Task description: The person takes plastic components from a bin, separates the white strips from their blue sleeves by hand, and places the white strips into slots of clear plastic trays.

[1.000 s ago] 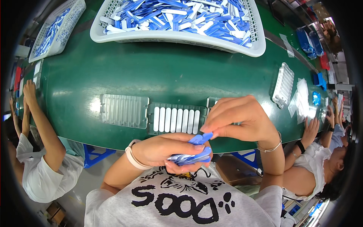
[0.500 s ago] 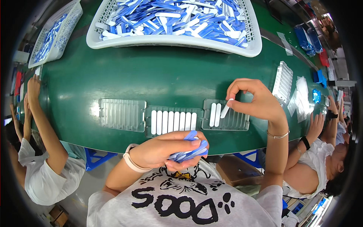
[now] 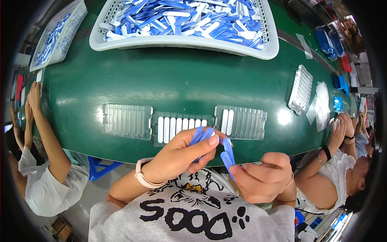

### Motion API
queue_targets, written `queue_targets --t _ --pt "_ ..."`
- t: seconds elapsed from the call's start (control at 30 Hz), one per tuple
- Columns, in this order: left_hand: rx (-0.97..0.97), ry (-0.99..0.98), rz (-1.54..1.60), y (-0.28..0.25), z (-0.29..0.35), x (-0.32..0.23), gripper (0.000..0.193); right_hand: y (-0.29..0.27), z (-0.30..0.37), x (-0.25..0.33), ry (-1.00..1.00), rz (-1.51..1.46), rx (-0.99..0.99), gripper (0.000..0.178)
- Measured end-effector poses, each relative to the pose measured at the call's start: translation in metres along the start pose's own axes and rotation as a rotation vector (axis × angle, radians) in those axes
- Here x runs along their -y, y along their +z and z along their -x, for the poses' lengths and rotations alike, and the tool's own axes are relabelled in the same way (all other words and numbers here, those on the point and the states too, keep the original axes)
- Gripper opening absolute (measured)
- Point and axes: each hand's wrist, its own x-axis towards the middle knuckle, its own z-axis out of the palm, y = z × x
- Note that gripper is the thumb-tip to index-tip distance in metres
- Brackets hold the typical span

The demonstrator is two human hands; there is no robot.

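Observation:
My left hand [image 3: 187, 151] is closed around a bundle of flat, round-ended blue-and-white sticks [image 3: 197, 139], their blue faces showing. Just right of it, my right hand [image 3: 262, 175] pinches a blue stick [image 3: 227, 161] by its lower end. Another blue stick [image 3: 228, 146] overlaps it, close to the left fingertips; which hand supports that one I cannot tell. Beyond my hands, a clear grooved tray [image 3: 246, 123] holds two white sticks [image 3: 227, 122] at its left side. The middle tray [image 3: 155, 135] carries a row of several white sticks [image 3: 173, 129], partly hidden by my left hand.
A third clear tray [image 3: 128, 122] lies to the left. A large white basket [image 3: 185, 41] heaped with sticks stands at the back, another basket [image 3: 68, 42] far left. Stacked trays [image 3: 300, 88] and plastic film [image 3: 321, 107] lie right. Co-workers' arms [image 3: 48, 133] flank both sides.
My right hand has drawn back from the right tray toward my left hand. The white stick it held over that tray is no longer seen there; it now pinches a blue-faced stick.

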Motion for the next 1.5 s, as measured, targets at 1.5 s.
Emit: queue_targets --t 1.5 --pt "0.057 -0.106 0.062 0.004 -0.011 0.007 0.041 0.022 0.035 -0.042 1.330 -0.495 -0.206 0.013"
